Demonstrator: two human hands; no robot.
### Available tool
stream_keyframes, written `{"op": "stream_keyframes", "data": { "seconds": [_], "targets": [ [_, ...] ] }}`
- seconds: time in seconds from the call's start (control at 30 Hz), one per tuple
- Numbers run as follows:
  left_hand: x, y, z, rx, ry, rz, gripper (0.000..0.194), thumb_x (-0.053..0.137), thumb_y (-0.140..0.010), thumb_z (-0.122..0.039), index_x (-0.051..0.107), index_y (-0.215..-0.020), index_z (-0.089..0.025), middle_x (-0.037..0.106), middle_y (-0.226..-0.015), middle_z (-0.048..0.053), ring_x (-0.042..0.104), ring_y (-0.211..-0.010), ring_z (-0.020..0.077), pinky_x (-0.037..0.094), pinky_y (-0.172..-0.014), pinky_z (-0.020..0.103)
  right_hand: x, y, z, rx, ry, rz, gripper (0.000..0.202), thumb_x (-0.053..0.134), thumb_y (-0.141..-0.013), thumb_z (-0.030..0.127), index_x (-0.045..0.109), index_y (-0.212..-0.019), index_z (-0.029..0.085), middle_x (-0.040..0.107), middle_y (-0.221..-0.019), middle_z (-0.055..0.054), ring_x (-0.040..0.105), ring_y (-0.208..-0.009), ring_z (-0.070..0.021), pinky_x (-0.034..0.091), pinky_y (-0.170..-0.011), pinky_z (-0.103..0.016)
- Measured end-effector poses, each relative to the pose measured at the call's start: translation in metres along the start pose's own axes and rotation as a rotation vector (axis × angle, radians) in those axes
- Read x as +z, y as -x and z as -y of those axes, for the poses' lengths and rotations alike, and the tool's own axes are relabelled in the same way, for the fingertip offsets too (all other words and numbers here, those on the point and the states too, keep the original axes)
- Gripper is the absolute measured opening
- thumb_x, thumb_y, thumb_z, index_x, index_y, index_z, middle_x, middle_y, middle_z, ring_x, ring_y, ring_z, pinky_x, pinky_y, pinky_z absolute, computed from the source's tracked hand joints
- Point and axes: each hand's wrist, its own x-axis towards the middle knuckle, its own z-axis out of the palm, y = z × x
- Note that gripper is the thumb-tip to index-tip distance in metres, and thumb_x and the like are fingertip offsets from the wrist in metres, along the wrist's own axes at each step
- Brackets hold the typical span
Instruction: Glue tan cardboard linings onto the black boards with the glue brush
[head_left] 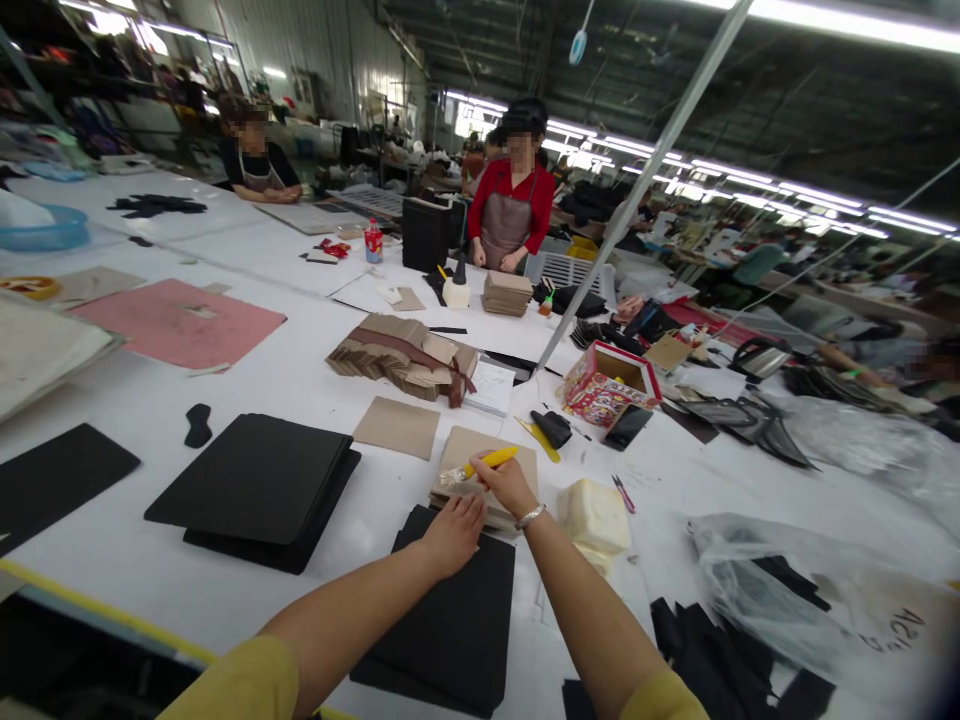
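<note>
Brush (pixel 489 462) in my right hand (pixel 507 486), over the beige cards (pixel 519 460).
I pinch its yellow handle, the place to hold it; my left hand (pixel 453 534) lies loose at the cards' near edge, grasping nothing I can see. The brush should be light, soft-tipped; the cards look stiff, easiest taken by their edges.

Left of the beige board stack (pixel 484 440), a strip of bare white tabletop (pixel 379 497) gives a hand passage, bounded by the large black sheet stack (pixel 251 480). Right of the beige board stack, a cream-coloured block (pixel 596 515) stands close; farther back and rightward, a red patterned box (pixel 590 394) and slanted metal pole (pixel 640 190) obstruct.
</note>
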Motion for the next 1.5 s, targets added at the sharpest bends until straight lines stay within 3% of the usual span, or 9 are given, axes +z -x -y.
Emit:
{"op": "stream_keyframes", "data": {
  "seconds": [0.2, 0.43, 0.53, 0.73, 0.87, 1.07, 1.3, 1.4, 1.5],
  "targets": [
    [-0.002, -0.002, -0.003, -0.022, 0.055, 0.031, 0.067, 0.049, -0.078, -0.043, 0.031, -0.133, -0.008, 0.031, -0.139, 0.016, 0.027, -0.126, 0.029, 0.016, -0.103, 0.044, 0.001, -0.026, -0.016, 0.005, 0.08, 0.123, 0.025, 0.052, -0.074, 0.038, 0.06, -0.071, 0.015, 0.053, -0.052, 0.002, 0.045, -0.043, -0.0076, 0.036, -0.043, -0.017],
    [-0.011, 0.001, -0.001, -0.018, 0.096, 0.047, 0.073, 0.048, -0.077, -0.047, 0.028, -0.135, -0.008, 0.029, -0.14, 0.015, 0.024, -0.127, 0.0271, 0.014, -0.105, 0.041, -0.001, -0.085, -0.034, -0.002, 0.249, -0.257, 0.036, 0.046, -0.075, 0.047, 0.054, -0.056, 0.017, 0.056, -0.051, 0.0, 0.049, -0.045, -0.0104, 0.036, -0.046, -0.02],
    [-0.014, 0.001, -0.001, -0.012, 0.106, 0.05, 0.073, 0.05, -0.075, -0.047, 0.029, -0.134, -0.009, 0.029, -0.14, 0.015, 0.025, -0.127, 0.0275, 0.014, -0.104, 0.041, -0.01, -0.089, -0.044, 0.025, 0.283, -0.331, 0.039, 0.045, -0.076, 0.049, 0.052, -0.054, 0.018, 0.056, -0.05, -0.001, 0.049, -0.044, -0.0107, 0.034, -0.045, -0.02],
    [-0.015, 0.0, -0.001, -0.012, 0.115, 0.052, 0.07, 0.05, -0.074, -0.045, 0.033, -0.132, -0.011, 0.033, -0.138, 0.014, 0.028, -0.124, 0.0278, 0.016, -0.103, 0.041, -0.084, -0.041, -0.066, 0.129, 0.396, -0.496, 0.041, 0.046, -0.077, 0.048, 0.049, -0.049, 0.018, 0.05, -0.041, -0.001, 0.045, -0.038, -0.011, 0.031, -0.04, -0.022],
    [-0.018, -0.005, 0.0, -0.011, 0.113, 0.043, 0.061, 0.051, -0.075, -0.042, 0.038, -0.128, -0.014, 0.039, -0.133, 0.012, 0.033, -0.12, 0.0273, 0.022, -0.099, 0.041, -0.122, -0.015, -0.067, 0.164, 0.429, -0.538, 0.038, 0.045, -0.078, 0.048, 0.058, -0.06, 0.017, 0.054, -0.045, -0.001, 0.049, -0.04, -0.0129, 0.036, -0.042, -0.023],
    [-0.026, -0.028, 0.006, -0.038, 0.017, 0.049, 0.046, 0.05, -0.078, -0.032, 0.044, -0.12, -0.015, 0.044, -0.126, 0.012, 0.042, -0.106, 0.0279, 0.036, -0.083, 0.041, -0.106, 0.018, -0.064, -0.243, 0.631, -0.307, 0.025, 0.048, -0.081, 0.038, 0.065, -0.085, 0.021, 0.065, -0.082, -0.005, 0.059, -0.081, -0.0172, 0.044, -0.077, -0.028],
    [-0.026, -0.054, 0.009, -0.085, 0.048, 0.1, 0.032, 0.052, -0.077, -0.023, 0.052, -0.107, -0.012, 0.051, -0.109, 0.014, 0.044, -0.101, 0.0263, 0.038, -0.083, 0.038, -0.089, 0.123, -0.053, -0.238, 0.636, -0.058, 0.026, 0.044, -0.086, 0.034, 0.062, -0.099, 0.023, 0.062, -0.082, -0.005, 0.057, -0.075, -0.0165, 0.046, -0.071, -0.029],
    [-0.031, -0.059, 0.008, -0.083, 0.05, 0.092, 0.032, 0.054, -0.075, -0.024, 0.053, -0.103, -0.011, 0.051, -0.106, 0.016, 0.044, -0.102, 0.0282, 0.038, -0.084, 0.041, -0.087, 0.149, -0.043, -0.215, 0.522, -0.125, 0.024, 0.048, -0.083, 0.037, 0.064, -0.096, 0.024, 0.063, -0.084, -0.006, 0.058, -0.077, -0.0181, 0.047, -0.072, -0.032],
    [-0.042, -0.062, 0.008, -0.084, 0.043, 0.094, 0.031, 0.061, -0.07, -0.029, 0.058, -0.095, -0.011, 0.054, -0.101, 0.016, 0.048, -0.099, 0.0289, 0.041, -0.08, 0.041, -0.09, 0.159, -0.034, -0.215, 0.355, -0.363, 0.025, 0.051, -0.08, 0.039, 0.065, -0.092, 0.022, 0.064, -0.09, -0.007, 0.059, -0.082, -0.0206, 0.048, -0.076, -0.036]
  ]
}}
